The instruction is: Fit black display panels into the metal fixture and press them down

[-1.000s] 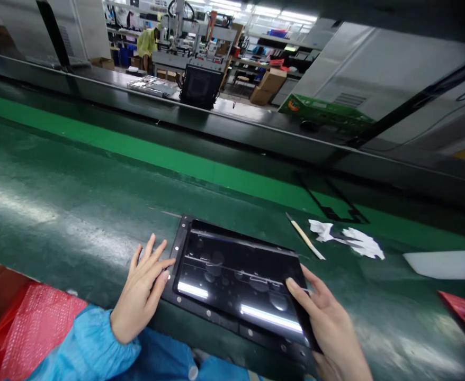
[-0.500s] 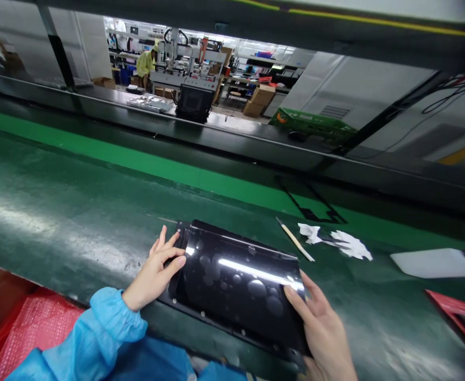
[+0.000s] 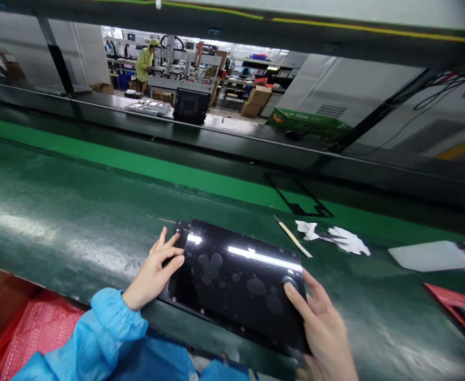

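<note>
A glossy black glass panel [image 3: 236,283] lies on a black frame [image 3: 181,228] on the green conveyor belt, right in front of me. My left hand [image 3: 155,272] holds the panel's left edge, thumb on top and fingers curled at the side. At the panel's near right corner, my right hand [image 3: 322,330] grips it with the thumb pressed on the glass. Round bubble-like marks and a strip of reflected light show on the glass.
A thin wooden stick [image 3: 292,243] and torn white paper scraps [image 3: 336,238] lie on the belt [image 3: 77,211] beyond the panel. A white sheet [image 3: 427,256] and a red-edged object [image 3: 458,307] sit at right. Red bubble wrap [image 3: 29,338] is at lower left. A person in yellow [image 3: 145,58] works far behind.
The glass panel has been brought down flatter onto the frame. My left hand moved from beside the frame to the panel's left edge. The view tilted up slightly.
</note>
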A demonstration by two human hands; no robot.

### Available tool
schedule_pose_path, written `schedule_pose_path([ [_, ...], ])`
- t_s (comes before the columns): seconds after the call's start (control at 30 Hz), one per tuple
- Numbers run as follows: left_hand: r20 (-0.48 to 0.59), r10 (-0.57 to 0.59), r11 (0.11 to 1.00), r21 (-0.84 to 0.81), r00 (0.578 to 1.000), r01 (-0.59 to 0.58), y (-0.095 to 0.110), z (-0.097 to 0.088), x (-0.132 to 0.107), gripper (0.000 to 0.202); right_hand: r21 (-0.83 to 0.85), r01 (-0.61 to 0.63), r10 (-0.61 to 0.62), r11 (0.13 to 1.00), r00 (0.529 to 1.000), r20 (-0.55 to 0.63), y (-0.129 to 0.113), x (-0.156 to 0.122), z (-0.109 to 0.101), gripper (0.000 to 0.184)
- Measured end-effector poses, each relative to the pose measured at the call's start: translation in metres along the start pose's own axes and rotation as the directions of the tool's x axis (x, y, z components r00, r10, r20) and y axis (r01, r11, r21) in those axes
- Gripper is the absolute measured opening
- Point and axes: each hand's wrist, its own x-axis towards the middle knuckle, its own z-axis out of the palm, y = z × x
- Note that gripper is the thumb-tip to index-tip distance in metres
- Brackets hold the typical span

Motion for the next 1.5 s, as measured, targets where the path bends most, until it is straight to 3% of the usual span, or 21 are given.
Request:
schedule_pose_path([
  [0.2,0.012,-0.004,1.0,-0.002,1.0,0.004,-0.002,-0.001,0.001,0.024,-0.036,0.025,-0.025,0.999,1.0,0.01,0.001,0.0,-0.001,0.079],
  [0.47,0.014,-0.045,0.991,-0.126,0.999,0.047,0.008,0.0,0.003,0.019,-0.091,0.012,-0.011,0.996,1.0,0.01,0.002,0.008,-0.004,0.085],
  [0.77,0.005,0.001,0.985,-0.175,1.0,0.0,0.025,0.0,-0.001,0.016,0.008,0.017,-0.018,1.0,0.998,0.055,0.005,0.011,-0.011,0.086],
  [0.97,0.029,-0.007,0.958,-0.288,1.0,0.015,0.028,-0.001,-0.005,0.015,0.012,0.01,-0.01,1.0,1.0,0.017,0.0,0.005,-0.009,0.093],
  [1.17,0.104,-0.097,0.785,-0.603,0.99,0.14,0.029,0.004,-0.004,0.027,0.116,0.061,-0.063,0.991,0.998,0.015,0.001,-0.003,-0.012,0.088],
  [1.5,0.107,-0.12,0.569,-0.807,0.987,0.157,0.03,0.015,0.041,0.045,0.107,0.124,-0.126,0.986,0.992,0.014,0.004,-0.009,-0.013,0.085],
])
